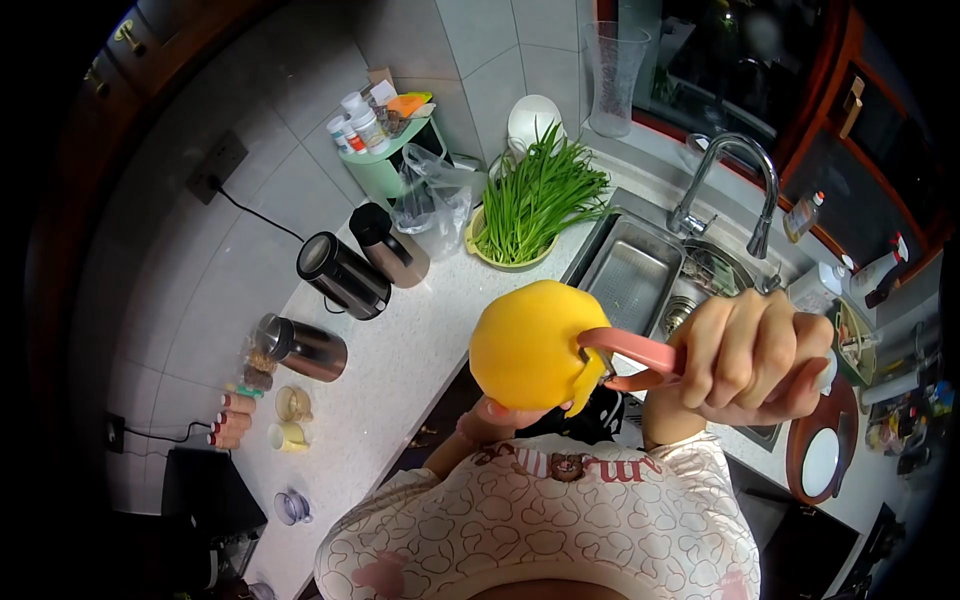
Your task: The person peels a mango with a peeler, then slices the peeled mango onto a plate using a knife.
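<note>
Yellow fruit [535, 345] sits up in front of the printed shirt [540, 510]. Left hand [505, 416], mostly hidden behind it, supports it from below; finger spread, cannot tell. Right hand [755, 358] curls tightly round the pink peeler [640, 350], its head at the fruit; a strip of peel [585, 385] hangs there.

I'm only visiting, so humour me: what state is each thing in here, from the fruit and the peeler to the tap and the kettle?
Yellow fruit: held up, strip of peel hanging at its side
Pink peeler: gripped, head at the fruit
Left hand: supporting the fruit from below
Right hand: closed around the peeler
Green stalks: long, heaped in the bowl
Tap: no water visible
Black kettle: upright, lid down
Plastic bag: crumpled
</note>
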`<control>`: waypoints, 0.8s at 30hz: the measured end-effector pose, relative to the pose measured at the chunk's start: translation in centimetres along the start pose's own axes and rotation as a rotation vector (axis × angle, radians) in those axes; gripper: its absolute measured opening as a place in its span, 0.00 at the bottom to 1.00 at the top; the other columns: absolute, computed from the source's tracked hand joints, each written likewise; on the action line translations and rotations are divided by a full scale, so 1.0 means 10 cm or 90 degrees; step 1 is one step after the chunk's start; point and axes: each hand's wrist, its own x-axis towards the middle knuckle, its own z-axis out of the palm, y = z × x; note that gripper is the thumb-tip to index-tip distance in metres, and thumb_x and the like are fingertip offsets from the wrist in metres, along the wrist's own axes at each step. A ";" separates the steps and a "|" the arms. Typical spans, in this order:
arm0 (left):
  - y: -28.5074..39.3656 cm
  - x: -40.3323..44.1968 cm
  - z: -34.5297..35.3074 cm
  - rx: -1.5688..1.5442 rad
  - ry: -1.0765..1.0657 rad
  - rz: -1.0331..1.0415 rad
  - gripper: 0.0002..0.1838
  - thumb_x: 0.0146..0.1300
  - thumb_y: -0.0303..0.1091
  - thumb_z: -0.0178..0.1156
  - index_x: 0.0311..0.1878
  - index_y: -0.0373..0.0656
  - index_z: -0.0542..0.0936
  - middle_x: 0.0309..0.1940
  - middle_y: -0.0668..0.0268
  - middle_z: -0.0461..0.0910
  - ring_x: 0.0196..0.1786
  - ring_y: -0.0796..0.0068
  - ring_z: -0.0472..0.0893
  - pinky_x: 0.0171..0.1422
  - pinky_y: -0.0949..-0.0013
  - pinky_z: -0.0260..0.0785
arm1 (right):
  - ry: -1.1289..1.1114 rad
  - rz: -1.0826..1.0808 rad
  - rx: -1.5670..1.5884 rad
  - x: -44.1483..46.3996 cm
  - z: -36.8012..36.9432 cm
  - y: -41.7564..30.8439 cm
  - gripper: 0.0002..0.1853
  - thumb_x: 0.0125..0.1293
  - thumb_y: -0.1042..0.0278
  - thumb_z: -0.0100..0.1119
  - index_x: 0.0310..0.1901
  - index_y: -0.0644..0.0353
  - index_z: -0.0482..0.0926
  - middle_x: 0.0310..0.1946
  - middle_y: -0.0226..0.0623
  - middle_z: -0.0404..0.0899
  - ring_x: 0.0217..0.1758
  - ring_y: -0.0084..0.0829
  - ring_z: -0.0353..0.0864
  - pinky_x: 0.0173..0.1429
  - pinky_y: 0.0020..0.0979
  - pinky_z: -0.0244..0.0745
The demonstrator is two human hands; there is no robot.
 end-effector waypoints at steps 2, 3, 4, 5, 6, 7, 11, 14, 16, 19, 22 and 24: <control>0.17 0.10 0.22 0.076 0.018 -0.001 0.36 0.42 0.47 0.78 0.53 0.45 0.74 0.37 0.74 0.78 0.36 0.85 0.74 0.42 0.78 0.65 | 0.012 0.011 0.014 0.00 -0.05 0.02 0.14 0.72 0.68 0.45 0.26 0.57 0.58 0.06 0.31 0.64 0.04 0.22 0.60 0.11 0.27 0.67; 0.27 0.15 0.34 0.114 0.026 -0.001 0.34 0.41 0.44 0.79 0.52 0.45 0.75 0.36 0.73 0.79 0.36 0.86 0.74 0.42 0.79 0.65 | 0.028 0.014 0.018 0.00 -0.07 0.03 0.15 0.72 0.68 0.45 0.26 0.57 0.58 0.06 0.30 0.64 0.04 0.22 0.60 0.10 0.27 0.67; 0.35 0.19 0.43 0.152 0.035 -0.001 0.33 0.40 0.42 0.80 0.50 0.45 0.76 0.35 0.73 0.79 0.36 0.87 0.74 0.41 0.80 0.65 | 0.045 0.018 0.022 -0.01 -0.08 0.04 0.15 0.72 0.68 0.45 0.26 0.57 0.58 0.06 0.30 0.63 0.04 0.22 0.59 0.10 0.27 0.66; 0.35 0.21 0.42 0.172 0.025 0.012 0.35 0.40 0.43 0.80 0.51 0.44 0.75 0.38 0.71 0.78 0.38 0.85 0.73 0.43 0.78 0.64 | 0.061 0.022 0.026 -0.01 -0.10 0.05 0.15 0.72 0.68 0.45 0.25 0.56 0.58 0.06 0.30 0.63 0.03 0.22 0.59 0.10 0.27 0.66; 0.34 0.23 0.40 0.192 0.015 0.025 0.36 0.40 0.44 0.79 0.53 0.44 0.74 0.40 0.70 0.77 0.41 0.84 0.73 0.45 0.77 0.64 | 0.056 0.007 0.035 0.01 -0.11 0.08 0.15 0.72 0.69 0.44 0.25 0.55 0.56 0.06 0.29 0.61 0.03 0.20 0.57 0.08 0.25 0.63; 0.25 0.21 0.25 0.194 -0.013 0.049 0.40 0.41 0.48 0.77 0.56 0.44 0.70 0.45 0.67 0.74 0.46 0.79 0.72 0.50 0.73 0.64 | 0.053 -0.009 0.043 0.03 -0.11 0.12 0.15 0.72 0.71 0.42 0.25 0.55 0.55 0.06 0.28 0.59 0.03 0.18 0.55 0.06 0.22 0.59; -0.06 0.10 -0.31 0.178 -0.093 0.103 0.52 0.40 0.59 0.74 0.64 0.41 0.62 0.56 0.58 0.69 0.55 0.67 0.71 0.57 0.64 0.65 | 0.054 -0.027 0.057 0.05 -0.19 0.18 0.15 0.72 0.72 0.40 0.25 0.54 0.54 0.06 0.27 0.57 0.03 0.16 0.53 0.04 0.19 0.56; 0.10 0.17 -0.19 0.077 -0.129 0.063 0.56 0.37 0.61 0.75 0.64 0.37 0.61 0.55 0.54 0.68 0.54 0.63 0.72 0.53 0.63 0.68 | 0.062 -0.022 0.043 0.03 -0.25 0.21 0.15 0.71 0.72 0.41 0.25 0.55 0.55 0.07 0.26 0.57 0.04 0.14 0.52 0.05 0.18 0.55; 0.22 0.26 -0.13 -0.022 -0.190 0.030 0.59 0.34 0.63 0.75 0.64 0.35 0.61 0.55 0.51 0.68 0.53 0.60 0.73 0.51 0.62 0.69 | 0.108 -0.036 0.000 -0.01 -0.35 0.21 0.16 0.71 0.70 0.43 0.24 0.55 0.55 0.07 0.27 0.60 0.04 0.16 0.53 0.06 0.21 0.56; 0.32 0.40 -0.10 -0.171 -0.333 -0.013 0.63 0.31 0.65 0.76 0.65 0.32 0.60 0.55 0.47 0.68 0.52 0.55 0.74 0.47 0.61 0.72 | 0.142 -0.046 0.017 -0.03 -0.52 0.15 0.16 0.70 0.70 0.44 0.24 0.55 0.55 0.07 0.26 0.60 0.04 0.16 0.52 0.06 0.21 0.53; 0.33 0.48 -0.03 -0.258 -0.389 -0.018 0.67 0.27 0.68 0.77 0.65 0.29 0.59 0.55 0.43 0.68 0.51 0.51 0.76 0.44 0.60 0.74 | 0.154 -0.063 0.013 -0.02 -0.57 0.09 0.17 0.71 0.69 0.45 0.23 0.53 0.55 0.08 0.26 0.59 0.07 0.15 0.50 0.07 0.18 0.50; 0.25 0.47 -0.02 -0.270 -0.302 0.023 0.68 0.27 0.70 0.75 0.66 0.31 0.58 0.55 0.43 0.68 0.50 0.54 0.76 0.37 0.66 0.74 | 0.119 -0.034 -0.089 -0.05 -0.61 0.01 0.17 0.71 0.68 0.47 0.23 0.53 0.56 0.09 0.25 0.59 0.07 0.15 0.51 0.07 0.18 0.48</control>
